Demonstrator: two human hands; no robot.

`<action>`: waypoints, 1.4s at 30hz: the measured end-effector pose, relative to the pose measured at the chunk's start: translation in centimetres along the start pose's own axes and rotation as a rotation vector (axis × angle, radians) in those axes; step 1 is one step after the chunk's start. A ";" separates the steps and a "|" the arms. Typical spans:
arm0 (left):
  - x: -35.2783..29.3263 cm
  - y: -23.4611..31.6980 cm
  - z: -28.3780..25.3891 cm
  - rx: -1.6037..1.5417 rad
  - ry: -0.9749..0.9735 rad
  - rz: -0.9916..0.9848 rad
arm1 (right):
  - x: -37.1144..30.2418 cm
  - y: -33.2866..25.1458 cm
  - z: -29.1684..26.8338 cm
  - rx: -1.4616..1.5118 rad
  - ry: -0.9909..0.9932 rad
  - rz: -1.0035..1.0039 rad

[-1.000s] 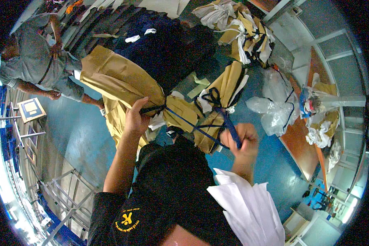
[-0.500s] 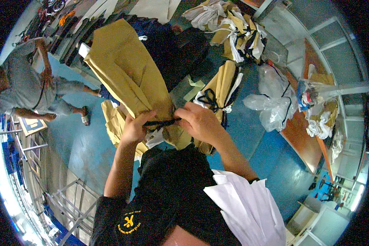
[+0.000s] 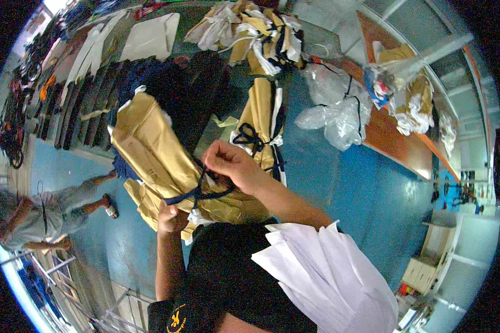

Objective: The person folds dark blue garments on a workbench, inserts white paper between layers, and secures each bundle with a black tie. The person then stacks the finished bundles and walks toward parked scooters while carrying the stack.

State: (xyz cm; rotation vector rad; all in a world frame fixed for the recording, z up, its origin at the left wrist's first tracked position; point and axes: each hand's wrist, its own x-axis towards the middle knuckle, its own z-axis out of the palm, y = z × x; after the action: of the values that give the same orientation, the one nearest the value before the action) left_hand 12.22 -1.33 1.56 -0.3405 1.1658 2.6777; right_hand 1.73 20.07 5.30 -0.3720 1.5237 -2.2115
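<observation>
A bundle of folded brown paper (image 3: 153, 147) lies slanted in front of me, with a dark cloth strip (image 3: 197, 192) round its near part. My right hand (image 3: 228, 164) is closed above the bundle, pinching a raised length of that strip. My left hand (image 3: 173, 217) is closed at the bundle's near left edge, on the strip's other side; its fingers are partly hidden. Some white material (image 3: 197, 216) pokes out below the strip. Beyond my right hand lies another brown paper bundle (image 3: 255, 114), tied with a dark bow (image 3: 250, 136).
White sheets (image 3: 328, 272) stick out beneath my right upper arm. Dark cloth piles (image 3: 155, 77) lie ahead, with tied brown and white bundles (image 3: 266, 36) farther off. Clear plastic bags (image 3: 339, 111) lie by an orange-brown board (image 3: 394, 141). Another person (image 3: 44, 216) is at the left.
My right hand has pulled a length of the strip up off the bundle. My left hand has shifted down to its near left edge. The whole view has turned somewhat.
</observation>
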 end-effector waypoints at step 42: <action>1.8 4.2 -3.7 -0.480 -0.238 0.347 | -10.2 -11.5 -22.3 -0.246 1.126 -0.625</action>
State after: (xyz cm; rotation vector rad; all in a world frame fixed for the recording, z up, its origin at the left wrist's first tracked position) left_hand 9.79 -6.68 1.53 0.1298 0.5439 3.1732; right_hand -1.56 46.77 8.23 0.5301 2.5038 -2.9286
